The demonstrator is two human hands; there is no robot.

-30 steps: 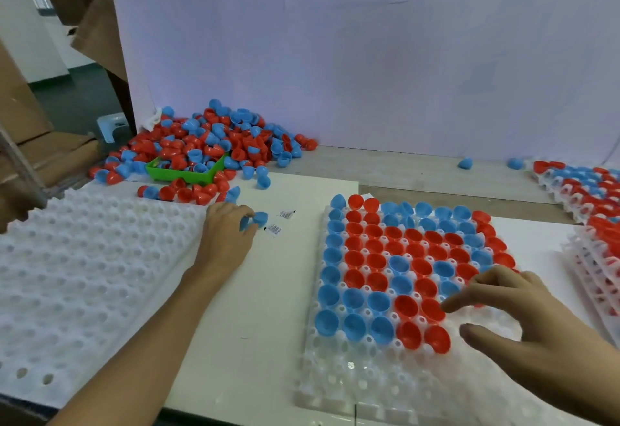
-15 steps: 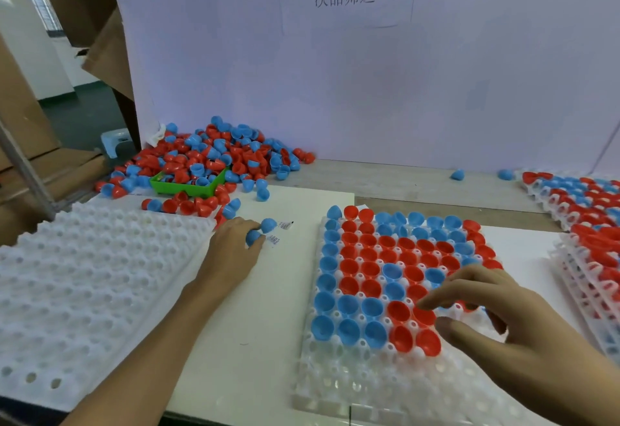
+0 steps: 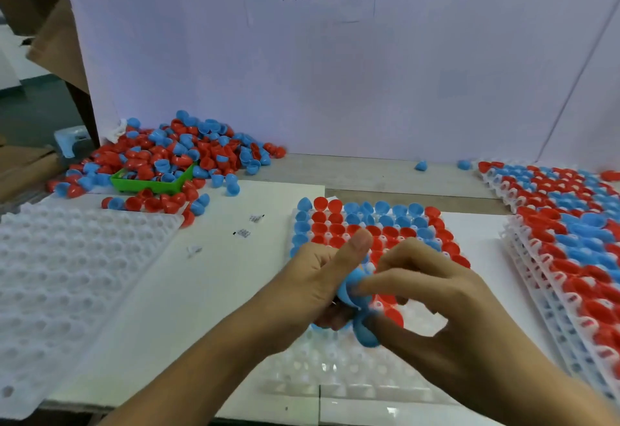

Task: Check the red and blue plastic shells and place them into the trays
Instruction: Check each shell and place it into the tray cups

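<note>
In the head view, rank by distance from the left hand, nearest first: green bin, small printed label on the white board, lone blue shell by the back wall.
From the left hand:
1. Printed label, on the board just up-left of it.
2. Green bin, farther up-left in the shell pile.
3. Lone blue shell, at the back wall, up-right.
Items 2 and 3 are fairly close.
</note>
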